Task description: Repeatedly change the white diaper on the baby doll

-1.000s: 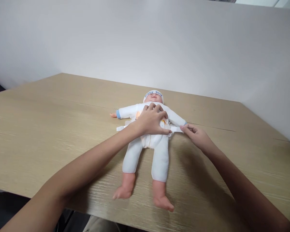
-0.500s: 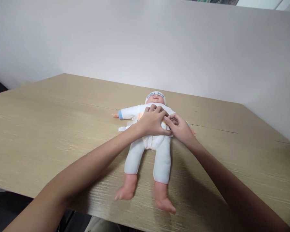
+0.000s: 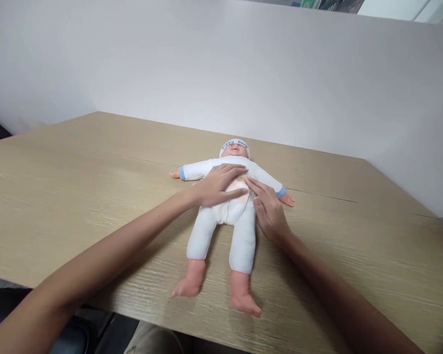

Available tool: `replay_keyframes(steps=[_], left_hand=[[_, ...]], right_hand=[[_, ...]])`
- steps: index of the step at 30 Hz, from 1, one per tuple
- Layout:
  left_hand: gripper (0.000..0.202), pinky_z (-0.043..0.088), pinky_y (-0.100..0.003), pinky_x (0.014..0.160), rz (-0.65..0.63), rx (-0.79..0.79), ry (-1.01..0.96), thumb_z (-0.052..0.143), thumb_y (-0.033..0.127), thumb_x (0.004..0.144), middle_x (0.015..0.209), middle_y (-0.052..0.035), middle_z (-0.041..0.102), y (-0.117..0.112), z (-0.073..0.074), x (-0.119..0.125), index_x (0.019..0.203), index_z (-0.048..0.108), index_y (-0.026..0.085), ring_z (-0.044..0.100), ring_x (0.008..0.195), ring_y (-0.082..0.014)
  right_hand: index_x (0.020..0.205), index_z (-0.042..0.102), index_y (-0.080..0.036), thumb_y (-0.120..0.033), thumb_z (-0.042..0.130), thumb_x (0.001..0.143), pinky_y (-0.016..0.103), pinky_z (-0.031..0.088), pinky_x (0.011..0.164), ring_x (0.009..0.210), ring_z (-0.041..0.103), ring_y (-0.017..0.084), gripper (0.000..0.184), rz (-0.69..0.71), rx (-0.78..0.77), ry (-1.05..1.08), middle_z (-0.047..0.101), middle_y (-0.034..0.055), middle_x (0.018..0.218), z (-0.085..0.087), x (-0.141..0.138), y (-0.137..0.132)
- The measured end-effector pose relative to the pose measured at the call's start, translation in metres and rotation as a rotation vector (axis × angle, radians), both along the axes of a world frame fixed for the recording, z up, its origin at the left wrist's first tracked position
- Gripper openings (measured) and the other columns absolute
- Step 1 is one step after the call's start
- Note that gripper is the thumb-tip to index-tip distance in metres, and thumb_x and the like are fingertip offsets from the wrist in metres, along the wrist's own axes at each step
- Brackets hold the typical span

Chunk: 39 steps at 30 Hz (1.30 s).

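A baby doll [image 3: 203, 233] in white clothes with blue cuffs lies on its back, feet toward me, a lettered white cap [image 3: 227, 145] on its head. Around its hips is a white diaper [image 3: 231, 211], its upper part partly covered by my hands. My left hand [image 3: 221, 184] lies over the left side of the doll's belly, fingers stretched out and thumb apart. At the right side of the waist, my right hand [image 3: 268, 209] rests with its fingers extended against the diaper's edge. Neither hand is closed around anything that I can see.
The doll lies on a wide wooden table [image 3: 96, 206] with a thin seam across it. Behind the table rises a pale grey partition [image 3: 206, 73]. Below the near edge, a trousered knee [image 3: 153, 339] and a dark chair [image 3: 72, 337] show.
My left hand has slid leftward and flattened. My right hand has opened from its curled grip and moved slightly down. The doll's right-hand cuff and the diaper's front are more exposed.
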<state>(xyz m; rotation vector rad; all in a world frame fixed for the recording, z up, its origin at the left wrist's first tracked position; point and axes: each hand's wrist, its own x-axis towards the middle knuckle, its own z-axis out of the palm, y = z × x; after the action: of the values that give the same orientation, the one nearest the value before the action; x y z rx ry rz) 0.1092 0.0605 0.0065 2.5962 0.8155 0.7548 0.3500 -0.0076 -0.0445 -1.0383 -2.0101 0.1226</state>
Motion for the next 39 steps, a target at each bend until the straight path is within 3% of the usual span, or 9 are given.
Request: replay_keyframes(steps=[4, 9, 13, 17, 21, 25, 29, 32, 39], left_hand=[[0.06, 0.023, -0.051, 0.14, 0.053, -0.008, -0.013, 0.027, 0.05, 0.119, 0.183, -0.0071, 0.037, -0.008, -0.019, -0.055, 0.173, 0.041, 0.028, 0.032, 0.17, -0.028], [0.046, 0.041, -0.053, 0.127, 0.314, 0.012, -0.026, 0.043, 0.049, 0.113, 0.154, -0.013, 0.065, -0.013, -0.046, -0.112, 0.145, 0.064, 0.024, 0.056, 0.146, -0.0326], [0.033, 0.051, -0.051, 0.108, 0.404, -0.019, 0.024, 0.058, 0.051, 0.105, 0.125, -0.0139, 0.072, -0.013, -0.057, -0.127, 0.116, 0.068, 0.021, 0.064, 0.119, -0.0347], [0.025, 0.049, -0.043, 0.091, 0.429, -0.085, 0.031, 0.067, 0.046, 0.097, 0.1, -0.0094, 0.071, -0.008, -0.059, -0.123, 0.092, 0.061, 0.023, 0.063, 0.098, -0.0305], [0.034, 0.039, -0.034, 0.071, 0.427, -0.362, -0.057, 0.075, 0.049, 0.089, 0.078, -0.0035, 0.064, -0.001, -0.055, -0.121, 0.075, 0.056, 0.023, 0.054, 0.075, -0.0222], [0.047, 0.031, -0.032, 0.06, 0.366, -0.566, -0.087, 0.065, 0.059, 0.093, 0.063, 0.0002, 0.052, 0.006, -0.04, -0.125, 0.065, 0.057, 0.023, 0.044, 0.06, -0.017], [0.049, 0.035, -0.032, 0.062, 0.272, -0.705, -0.28, 0.071, 0.062, 0.089, 0.068, -0.0006, 0.054, 0.012, -0.015, -0.117, 0.065, 0.06, 0.021, 0.045, 0.064, -0.0159], [0.046, 0.036, -0.033, 0.066, 0.218, -0.783, -0.404, 0.077, 0.059, 0.085, 0.071, -0.0015, 0.056, 0.017, 0.0, -0.092, 0.064, 0.062, 0.02, 0.046, 0.068, -0.0161], [0.034, 0.042, -0.034, 0.069, 0.109, -0.811, -0.52, 0.065, 0.047, 0.097, 0.082, -0.0052, 0.069, 0.025, -0.001, -0.03, 0.078, 0.072, 0.02, 0.055, 0.074, -0.0184]], right_hand=[[0.166, 0.056, -0.028, -0.041, 0.036, 0.118, 0.059, 0.042, 0.13, 0.153, 0.055, 0.033, 0.054, -0.02, 0.01, -0.089, 0.06, 0.0115, 0.166, 0.007, 0.002, -0.003], [0.155, 0.068, -0.03, -0.035, 0.037, 0.116, 0.061, 0.044, 0.123, 0.143, 0.06, 0.036, 0.05, -0.126, 0.066, -0.108, 0.066, 0.0118, 0.156, 0.027, -0.015, -0.005], [0.13, 0.081, -0.028, -0.037, 0.05, 0.114, 0.054, 0.05, 0.11, 0.119, 0.065, 0.033, 0.036, -0.148, 0.12, -0.14, 0.072, 0.0129, 0.129, 0.05, -0.05, 0.001], [0.115, 0.082, -0.026, -0.038, 0.058, 0.11, 0.047, 0.052, 0.096, 0.1, 0.065, 0.03, 0.027, -0.07, 0.019, -0.31, 0.068, 0.0099, 0.105, 0.068, -0.084, 0.015], [0.11, 0.081, -0.025, -0.04, 0.069, 0.104, 0.045, 0.051, 0.091, 0.099, 0.067, 0.03, 0.021, -0.114, -0.092, -0.425, 0.069, 0.009, 0.102, 0.073, -0.098, 0.028], [0.113, 0.079, -0.025, -0.041, 0.074, 0.099, 0.047, 0.053, 0.095, 0.105, 0.07, 0.032, 0.021, -0.115, -0.178, -0.404, 0.075, 0.0096, 0.109, 0.072, -0.098, 0.034], [0.127, 0.074, -0.024, -0.041, 0.074, 0.097, 0.052, 0.053, 0.102, 0.118, 0.071, 0.037, 0.034, -0.104, -0.2, -0.353, 0.079, 0.0122, 0.124, 0.072, -0.098, 0.035], [0.141, 0.068, -0.022, -0.04, 0.074, 0.096, 0.054, 0.052, 0.106, 0.126, 0.069, 0.04, 0.049, -0.1, -0.209, -0.331, 0.077, 0.0148, 0.135, 0.075, -0.1, 0.034], [0.153, 0.063, -0.02, -0.04, 0.063, 0.105, 0.041, 0.049, 0.085, 0.099, 0.073, 0.031, 0.052, -0.112, -0.345, -0.218, 0.08, 0.0099, 0.108, 0.078, -0.094, 0.037]])
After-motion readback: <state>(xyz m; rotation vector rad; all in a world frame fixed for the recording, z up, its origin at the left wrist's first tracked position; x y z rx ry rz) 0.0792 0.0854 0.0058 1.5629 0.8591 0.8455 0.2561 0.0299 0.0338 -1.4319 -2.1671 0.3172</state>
